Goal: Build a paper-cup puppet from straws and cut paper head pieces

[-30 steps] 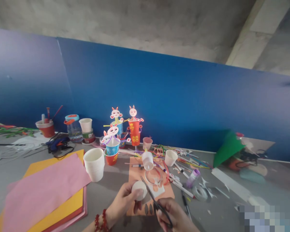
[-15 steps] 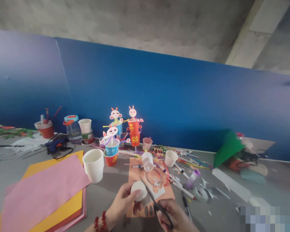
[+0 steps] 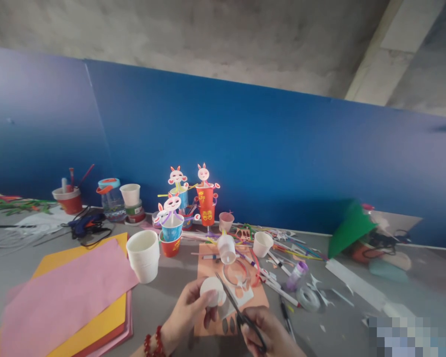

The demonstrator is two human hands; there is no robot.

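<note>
My left hand (image 3: 192,306) is closed on a round white paper piece (image 3: 211,289), thumb on its face and fingers behind. Dark-handled scissors (image 3: 242,317) are gripped in my right hand (image 3: 264,331). Their blades point up and left, with the tips close by the right edge of the white piece; whether they touch it I cannot tell. Under both hands lies an orange paper sheet (image 3: 204,317), bearing a white paper scrap (image 3: 245,297) and two grey ovals (image 3: 228,325). A white paper cup (image 3: 227,249) lies tipped over at the sheet's far side.
Stacked white cups (image 3: 143,258) stand left, beside pink paper (image 3: 70,292) over yellow sheets. Rabbit-faced cup figures (image 3: 172,228) stand behind. Markers (image 3: 282,292), a purple-capped tube (image 3: 297,275) and a tape roll (image 3: 307,298) lie right. A blue partition (image 3: 215,134) runs along the back.
Hands, white piece and scissors keep almost the same position. The whole view has shifted very slightly.
</note>
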